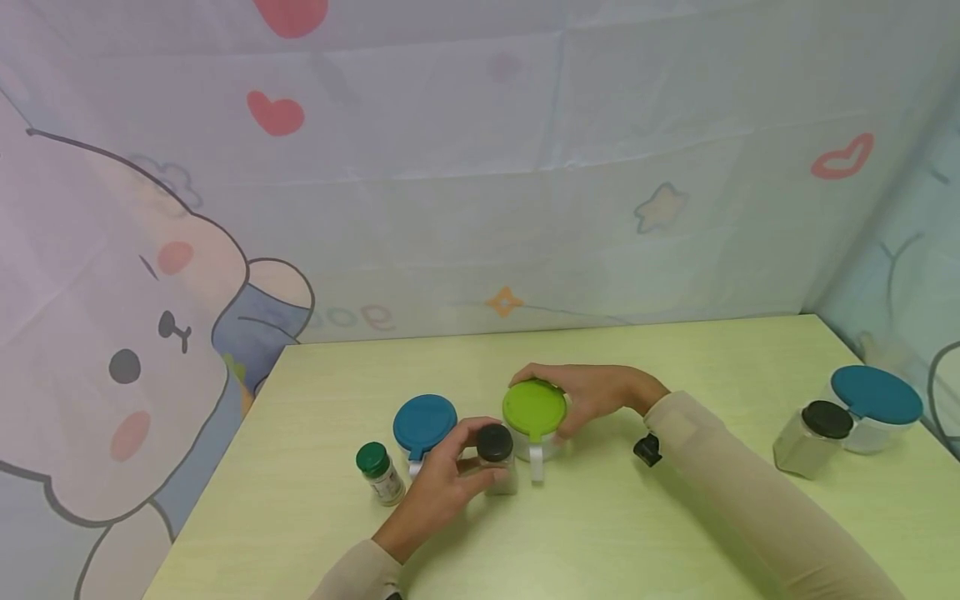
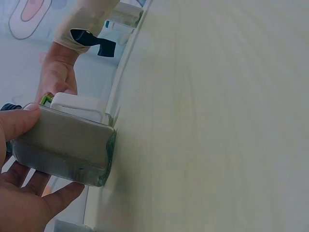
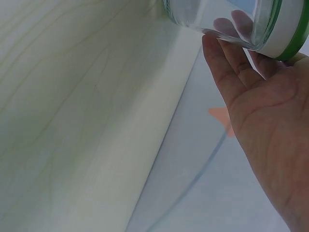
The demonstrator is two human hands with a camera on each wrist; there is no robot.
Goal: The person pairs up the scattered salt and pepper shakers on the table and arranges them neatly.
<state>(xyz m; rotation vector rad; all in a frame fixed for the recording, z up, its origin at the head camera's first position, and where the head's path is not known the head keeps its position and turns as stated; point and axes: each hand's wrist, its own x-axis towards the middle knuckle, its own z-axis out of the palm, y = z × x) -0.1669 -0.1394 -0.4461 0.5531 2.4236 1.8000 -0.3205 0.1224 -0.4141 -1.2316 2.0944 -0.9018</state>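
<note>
My left hand (image 1: 446, 483) grips a clear spice jar (image 2: 65, 142) with a black lid (image 1: 495, 442), its thumb on one side and fingers on the other. Just to the right, a clear glass jar (image 3: 217, 19) with a green lid (image 1: 534, 407) and a white handle (image 1: 536, 463) stands upright. My right hand (image 1: 588, 396) curls round that jar from behind and the right, as the right wrist view also shows. A blue-lidded jar (image 1: 425, 427) stands behind my left hand, partly hidden by it. Left of it is a small green-capped shaker bottle (image 1: 381, 473).
At the table's right side stand another black-lidded spice jar (image 1: 812, 439) and a larger blue-lidded jar (image 1: 876, 408), close together. A printed cloth (image 1: 480, 208) hangs behind the pale yellow table (image 1: 600, 533). A black camera mount (image 1: 647, 450) sticks out from the right wrist.
</note>
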